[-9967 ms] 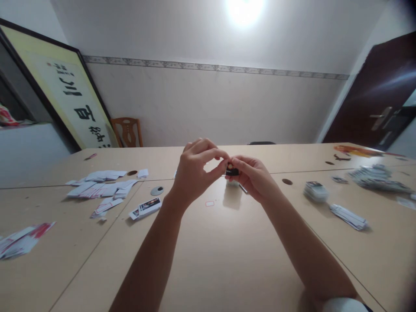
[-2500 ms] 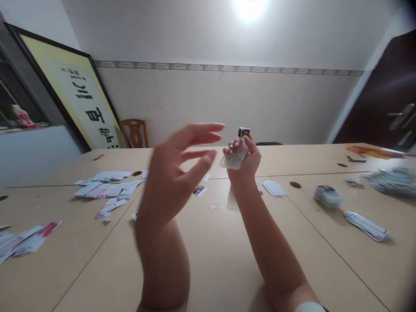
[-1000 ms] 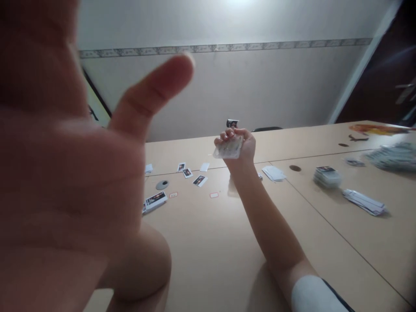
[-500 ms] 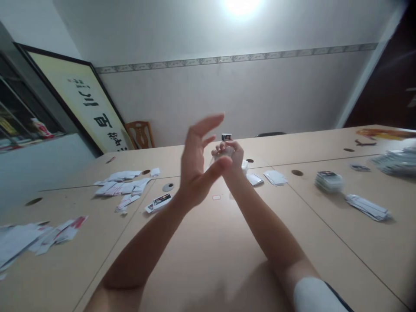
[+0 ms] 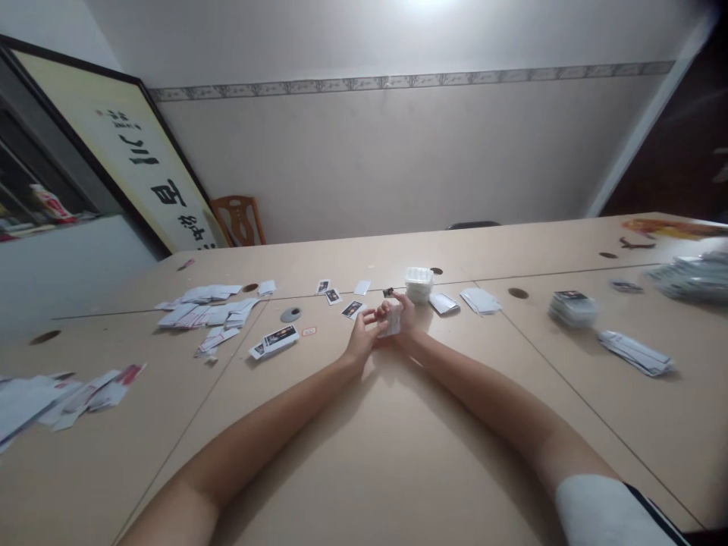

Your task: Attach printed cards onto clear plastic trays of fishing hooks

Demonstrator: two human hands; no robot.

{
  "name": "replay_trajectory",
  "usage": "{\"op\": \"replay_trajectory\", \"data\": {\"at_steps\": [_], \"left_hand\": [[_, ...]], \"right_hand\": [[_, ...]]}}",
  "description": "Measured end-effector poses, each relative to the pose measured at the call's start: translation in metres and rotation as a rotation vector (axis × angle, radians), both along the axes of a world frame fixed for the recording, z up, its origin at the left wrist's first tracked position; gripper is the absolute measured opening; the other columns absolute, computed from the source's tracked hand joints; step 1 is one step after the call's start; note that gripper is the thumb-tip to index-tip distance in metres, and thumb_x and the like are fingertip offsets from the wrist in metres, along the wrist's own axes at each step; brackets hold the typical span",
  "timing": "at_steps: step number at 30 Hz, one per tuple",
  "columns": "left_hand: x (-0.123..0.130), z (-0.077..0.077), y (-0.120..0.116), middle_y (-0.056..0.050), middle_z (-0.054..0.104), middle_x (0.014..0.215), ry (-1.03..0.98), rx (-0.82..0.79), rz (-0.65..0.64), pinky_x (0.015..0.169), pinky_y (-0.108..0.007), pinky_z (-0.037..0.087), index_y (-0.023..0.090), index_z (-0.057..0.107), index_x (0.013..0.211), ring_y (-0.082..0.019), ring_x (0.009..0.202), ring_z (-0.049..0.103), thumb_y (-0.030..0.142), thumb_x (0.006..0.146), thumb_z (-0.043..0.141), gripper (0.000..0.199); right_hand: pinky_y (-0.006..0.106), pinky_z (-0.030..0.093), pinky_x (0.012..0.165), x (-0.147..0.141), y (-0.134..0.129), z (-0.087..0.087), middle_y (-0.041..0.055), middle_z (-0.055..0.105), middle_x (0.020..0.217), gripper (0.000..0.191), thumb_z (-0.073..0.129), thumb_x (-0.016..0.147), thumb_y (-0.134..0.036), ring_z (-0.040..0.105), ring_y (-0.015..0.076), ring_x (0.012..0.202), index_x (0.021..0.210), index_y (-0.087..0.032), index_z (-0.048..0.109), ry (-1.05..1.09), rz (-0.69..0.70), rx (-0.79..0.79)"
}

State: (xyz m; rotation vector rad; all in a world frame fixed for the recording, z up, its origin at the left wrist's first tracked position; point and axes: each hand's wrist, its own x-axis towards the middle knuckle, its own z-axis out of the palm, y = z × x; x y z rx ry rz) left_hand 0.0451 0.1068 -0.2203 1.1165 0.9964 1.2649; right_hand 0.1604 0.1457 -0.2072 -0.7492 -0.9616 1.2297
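A small clear plastic box [image 5: 390,321] is between my two hands, just above the table. My right hand [image 5: 406,314] curls round its far right side and grips it. Pinching from the left, my left hand [image 5: 364,335] has its fingers closed on the box's near side. A small dark printed card [image 5: 388,292] shows just beyond my right fingers; I cannot tell whether it is held or lies behind. Left of the hands lie a printed card [image 5: 353,309] and a blank white card [image 5: 362,287].
Beyond my right hand stands a stack of clear plastic boxes [image 5: 419,285], with white papers [image 5: 481,300] beside it. Another box stack [image 5: 573,309] and folded white sheets [image 5: 635,353] lie right. Loose papers [image 5: 208,312] and printed cards [image 5: 274,342] lie left.
Both hands have come down toward the table. My left hand, raised with fingers apart before, has closed on the box in my right hand. Cards behind the hands now show.
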Motion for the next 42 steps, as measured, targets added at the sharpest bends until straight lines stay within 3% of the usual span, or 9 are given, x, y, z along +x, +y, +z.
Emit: {"op": "replay_trajectory", "data": {"at_steps": [4, 9, 11, 14, 20, 29, 35, 42], "left_hand": [[-0.003, -0.003, 0.014, -0.012, 0.068, 0.094, -0.039, -0.069, -0.064, 0.070, -0.034, 0.057, 0.015, 0.056, 0.108, -0.023, 0.082, 0.070, 0.024, 0.056, 0.091, 0.063], [-0.016, -0.010, 0.025, -0.009, 0.069, 0.092, -0.077, -0.036, -0.001, 0.066, -0.029, 0.057, 0.016, 0.052, 0.120, -0.019, 0.076, 0.070, 0.024, 0.058, 0.091, 0.074], [-0.019, -0.013, 0.028, -0.007, 0.068, 0.096, -0.090, -0.008, 0.038, 0.068, -0.029, 0.058, 0.019, 0.049, 0.122, -0.018, 0.079, 0.069, 0.026, 0.059, 0.091, 0.076], [-0.020, -0.016, 0.029, -0.007, 0.066, 0.098, -0.087, 0.021, 0.043, 0.070, -0.030, 0.058, 0.018, 0.052, 0.117, -0.018, 0.082, 0.068, 0.029, 0.058, 0.091, 0.071], [-0.020, -0.014, 0.024, -0.006, 0.066, 0.095, -0.052, 0.065, 0.006, 0.069, -0.031, 0.058, 0.019, 0.053, 0.111, -0.019, 0.081, 0.067, 0.033, 0.057, 0.091, 0.067], [-0.019, -0.012, 0.019, -0.004, 0.066, 0.091, -0.022, 0.093, -0.018, 0.068, -0.029, 0.057, 0.020, 0.052, 0.109, -0.017, 0.078, 0.067, 0.032, 0.059, 0.088, 0.062], [-0.019, -0.011, 0.020, -0.006, 0.065, 0.093, -0.018, 0.101, -0.039, 0.068, -0.029, 0.056, 0.018, 0.057, 0.096, -0.017, 0.079, 0.066, 0.033, 0.060, 0.087, 0.050], [-0.019, -0.009, 0.020, -0.005, 0.068, 0.088, -0.030, 0.075, -0.051, 0.067, -0.029, 0.056, 0.018, 0.057, 0.096, -0.017, 0.074, 0.068, 0.033, 0.060, 0.088, 0.050]], "right_hand": [[0.038, 0.053, 0.056, -0.002, 0.009, -0.012, -0.0012, 0.054, 0.048, 0.030, 0.059, 0.071, -0.050, 0.062, 0.0240, 0.056, 0.082, -0.024, 0.050, 0.101, 0.028, -0.069], [0.035, 0.056, 0.065, -0.002, 0.003, -0.022, -0.0008, 0.070, 0.078, 0.062, 0.069, 0.069, -0.036, 0.070, 0.0231, 0.074, 0.121, -0.025, 0.038, 0.118, 0.037, -0.073], [0.032, 0.056, 0.070, 0.004, -0.004, -0.026, -0.0020, 0.071, 0.086, 0.073, 0.075, 0.066, -0.030, 0.070, 0.0211, 0.081, 0.127, -0.028, 0.036, 0.087, 0.049, -0.051], [0.029, 0.056, 0.071, 0.014, -0.013, -0.030, -0.0056, 0.070, 0.083, 0.081, 0.079, 0.066, -0.028, 0.069, 0.0182, 0.080, 0.132, -0.031, 0.033, 0.007, 0.050, -0.020], [0.027, 0.053, 0.064, 0.021, -0.018, -0.030, -0.0081, 0.064, 0.068, 0.076, 0.079, 0.070, -0.032, 0.066, 0.0167, 0.064, 0.130, -0.027, 0.033, -0.192, -0.032, 0.067], [0.033, 0.055, 0.069, 0.024, -0.019, -0.032, -0.0061, 0.066, 0.066, 0.077, 0.081, 0.068, -0.028, 0.069, 0.0201, 0.065, 0.129, -0.026, 0.033, -0.202, -0.045, 0.069], [0.035, 0.056, 0.062, 0.024, -0.017, -0.036, -0.0053, 0.067, 0.067, 0.081, 0.082, 0.065, -0.028, 0.069, 0.0226, 0.062, 0.130, -0.028, 0.034, -0.180, -0.045, 0.054], [0.034, 0.055, 0.064, 0.024, -0.019, -0.033, -0.0065, 0.066, 0.065, 0.080, 0.082, 0.064, -0.026, 0.070, 0.0223, 0.063, 0.130, -0.027, 0.036, -0.229, -0.097, 0.063]]}}
